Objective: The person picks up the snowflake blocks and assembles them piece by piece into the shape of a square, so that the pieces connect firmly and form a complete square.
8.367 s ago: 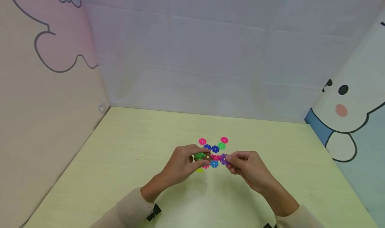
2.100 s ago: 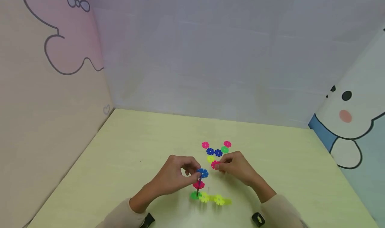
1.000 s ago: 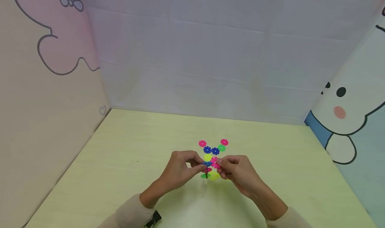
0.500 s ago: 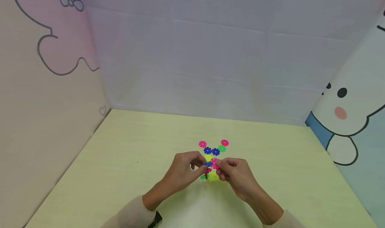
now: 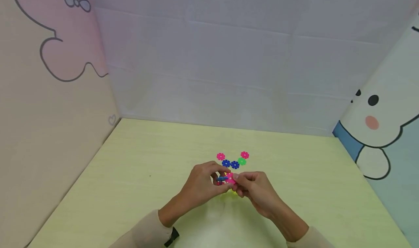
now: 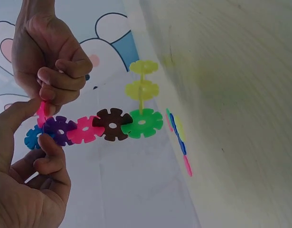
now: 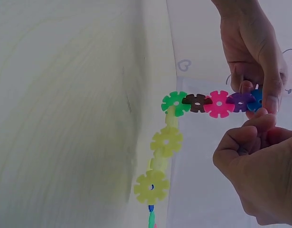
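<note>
My left hand (image 5: pixel 203 184) grips the end of a chain of slotted plastic snowflake discs, at its blue disc (image 5: pixel 222 179). My right hand (image 5: pixel 262 190) pinches a pink disc (image 5: pixel 230 178) edge-on against that blue disc, and my left fingertips reach around it too. In the left wrist view the chain runs on through a purple disc (image 6: pixel 60 136), another pink disc (image 6: pixel 86 137), a brown disc (image 6: pixel 112 135) and a green disc (image 6: pixel 148 130). A yellow branch (image 7: pixel 166 149) of several discs leaves the green one, crosswise to the chain. My hands hide most of the chain in the head view.
Just beyond my hands, loose-looking discs lie flat on the pale table (image 5: pixel 157 150): two pink, two dark blue (image 5: pixel 235 164) and a light green one (image 5: pixel 242 161). A white sheet (image 5: pixel 196 70) hangs behind the table, with printed side panels left and right.
Earlier my right hand took the pink disc from beside the yellow one on the table and brought it to the chain's blue disc. My left fingertips have since moved right, around the pink disc.
</note>
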`<state>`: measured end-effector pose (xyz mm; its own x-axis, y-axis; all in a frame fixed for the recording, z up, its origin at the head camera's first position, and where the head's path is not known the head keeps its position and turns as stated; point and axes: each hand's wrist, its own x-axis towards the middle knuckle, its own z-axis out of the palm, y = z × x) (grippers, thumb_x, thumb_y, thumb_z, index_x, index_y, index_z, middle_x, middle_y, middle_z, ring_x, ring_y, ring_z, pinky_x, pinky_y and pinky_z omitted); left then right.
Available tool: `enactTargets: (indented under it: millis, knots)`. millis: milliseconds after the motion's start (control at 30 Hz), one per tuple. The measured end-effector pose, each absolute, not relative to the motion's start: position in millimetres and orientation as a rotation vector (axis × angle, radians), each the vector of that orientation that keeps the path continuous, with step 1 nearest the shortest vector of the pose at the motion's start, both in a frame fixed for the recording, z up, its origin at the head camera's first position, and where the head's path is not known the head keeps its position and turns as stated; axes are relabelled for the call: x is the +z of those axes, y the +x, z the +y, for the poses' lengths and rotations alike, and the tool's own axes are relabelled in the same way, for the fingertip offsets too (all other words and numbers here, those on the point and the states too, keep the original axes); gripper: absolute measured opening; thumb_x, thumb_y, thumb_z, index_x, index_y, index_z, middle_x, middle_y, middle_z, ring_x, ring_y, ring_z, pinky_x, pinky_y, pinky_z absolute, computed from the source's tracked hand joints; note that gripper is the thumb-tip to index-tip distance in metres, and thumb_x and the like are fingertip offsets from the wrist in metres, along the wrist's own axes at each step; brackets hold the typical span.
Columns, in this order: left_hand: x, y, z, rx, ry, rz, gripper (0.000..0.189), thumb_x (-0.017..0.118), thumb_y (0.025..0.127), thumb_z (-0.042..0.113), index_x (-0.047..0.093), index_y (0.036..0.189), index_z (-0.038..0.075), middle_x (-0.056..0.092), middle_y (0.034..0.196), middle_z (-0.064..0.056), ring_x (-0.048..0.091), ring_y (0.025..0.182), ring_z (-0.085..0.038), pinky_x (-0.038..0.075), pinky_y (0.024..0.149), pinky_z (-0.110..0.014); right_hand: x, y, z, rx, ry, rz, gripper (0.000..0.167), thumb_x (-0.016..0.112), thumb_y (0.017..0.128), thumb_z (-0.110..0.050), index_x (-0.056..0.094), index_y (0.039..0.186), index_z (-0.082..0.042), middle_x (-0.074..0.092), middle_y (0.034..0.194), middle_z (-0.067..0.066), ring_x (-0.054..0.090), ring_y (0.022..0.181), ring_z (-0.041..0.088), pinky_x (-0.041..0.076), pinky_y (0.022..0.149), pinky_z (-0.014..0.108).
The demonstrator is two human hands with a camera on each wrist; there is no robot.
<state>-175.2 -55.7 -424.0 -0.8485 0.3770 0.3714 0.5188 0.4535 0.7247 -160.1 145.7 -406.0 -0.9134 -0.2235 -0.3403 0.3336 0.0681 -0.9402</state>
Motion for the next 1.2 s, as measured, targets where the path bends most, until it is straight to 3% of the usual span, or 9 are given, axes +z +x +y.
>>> enactTargets:
  millis: [300,500,700,900,1067,1200]
  knots:
    - [-425.4,-170.3,-66.5,-1.374,-0.776,-2.613,0.027,0.09,0.08,0.025,0.08,0.103,0.015,0.076,0.091,0.006,0.062,0.071,0.001,0.054,0.062,-0.018,-404.3,-171.7,156.6,-1.708,-0.089,2.132,0.032,0.061,0.104,-0.023,0.073,0.103,0.007,0.07,0.084,0.006,0.06,0.075,0.017,0.055,0.074,0.025]
    - [-421.3,-166.7,-73.1,-1.455,-0.721,-2.675,0.025,0.088,0.081,0.026,0.08,0.103,0.017,0.076,0.092,0.008,0.063,0.07,0.003,0.055,0.062,-0.02,-434.0,-231.0,186.8,-1.275,-0.208,2.771,0.026,0.064,0.103,-0.02,0.076,0.113,0.001,0.077,0.103,0.018,0.069,0.088,0.025,0.057,0.076,0.035]
    - [-418.1,-162.5,-71.5,-1.505,-0.737,-2.713,0.027,0.087,0.083,0.032,0.08,0.104,0.018,0.076,0.094,0.008,0.062,0.072,0.002,0.055,0.062,-0.02,-466.5,-278.7,210.5,-0.888,-0.272,2.979,0.032,0.067,0.1,-0.015,0.071,0.121,0.008,0.074,0.113,0.024,0.071,0.103,0.037,0.059,0.089,0.05]
    - [-418.0,-161.2,-70.4,-1.519,-0.772,-2.702,0.024,0.087,0.083,0.03,0.08,0.103,0.019,0.076,0.093,0.007,0.062,0.07,0.003,0.055,0.063,-0.02,-478.9,-298.8,210.6,-0.78,-0.333,2.951,0.03,0.076,0.093,-0.016,0.075,0.114,0.006,0.072,0.099,0.018,0.063,0.091,0.027,0.056,0.087,0.046]
    - [-418.5,-160.1,-68.9,-1.516,-0.781,-2.704,0.025,0.087,0.083,0.029,0.08,0.104,0.018,0.076,0.095,0.007,0.062,0.072,0.003,0.056,0.064,-0.019,-475.2,-305.7,213.4,-0.722,-0.241,2.926,0.027,0.076,0.092,-0.016,0.076,0.111,0.004,0.074,0.101,0.017,0.063,0.092,0.027,0.056,0.089,0.046]
    - [-419.3,-159.3,-68.0,-1.502,-0.781,-2.706,0.024,0.087,0.083,0.03,0.08,0.104,0.018,0.076,0.095,0.006,0.061,0.072,0.003,0.055,0.063,-0.019,-470.7,-302.5,224.6,-0.839,-0.108,2.837,0.023,0.075,0.093,-0.02,0.075,0.102,0.001,0.073,0.098,0.014,0.061,0.087,0.024,0.054,0.076,0.037]
